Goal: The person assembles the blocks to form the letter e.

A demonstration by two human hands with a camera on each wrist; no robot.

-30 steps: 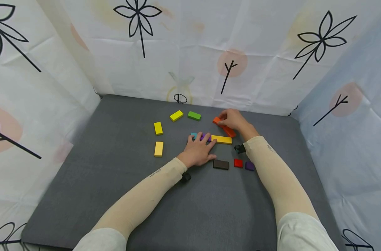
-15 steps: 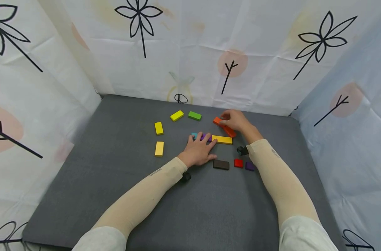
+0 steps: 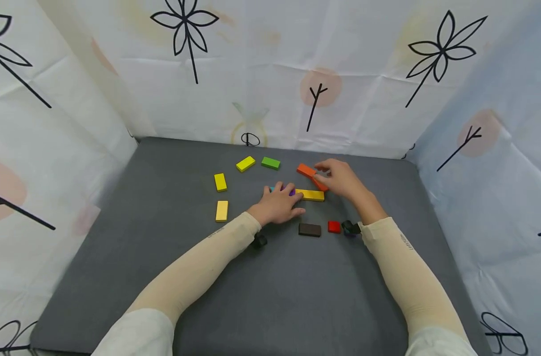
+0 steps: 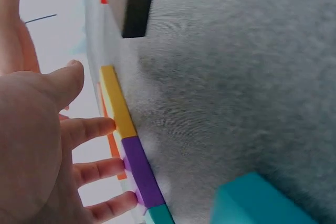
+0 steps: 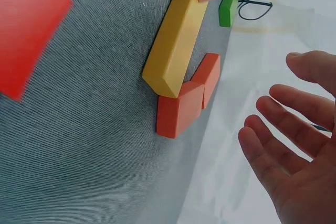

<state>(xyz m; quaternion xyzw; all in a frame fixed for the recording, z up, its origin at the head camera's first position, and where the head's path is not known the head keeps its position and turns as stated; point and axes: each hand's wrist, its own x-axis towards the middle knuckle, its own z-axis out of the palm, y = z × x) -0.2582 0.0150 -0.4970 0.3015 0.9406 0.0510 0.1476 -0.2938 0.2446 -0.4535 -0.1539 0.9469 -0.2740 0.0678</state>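
Observation:
My left hand [image 3: 277, 205] lies spread, its straight fingertips touching a row of end-to-end blocks: a teal block [image 4: 159, 214], a purple block [image 4: 142, 171] and a long yellow block [image 3: 310, 195]. Beyond the row's right end, two orange blocks [image 3: 306, 170] meet at an angle, the nearer orange block [image 5: 179, 109] close to the yellow block's end. Just over them hovers my right hand [image 3: 340, 179], fingers loosely bent and parted. The right wrist view shows nothing in the hand [image 5: 304, 145], with a gap between it and the orange blocks.
Left and behind on the grey table [image 3: 163, 222] are a green block [image 3: 270, 163], two yellow blocks [image 3: 246, 164] and a pale yellow block [image 3: 222, 211]. Nearer sit a dark brown block [image 3: 309, 230] and a red block [image 3: 334, 227]. Another teal block [image 4: 257, 203] shows beneath the left wrist.
My right hand has let go of the orange blocks and drawn back slightly to the right, its fingers parting. My left hand stays on the row. The head view has shifted a little.

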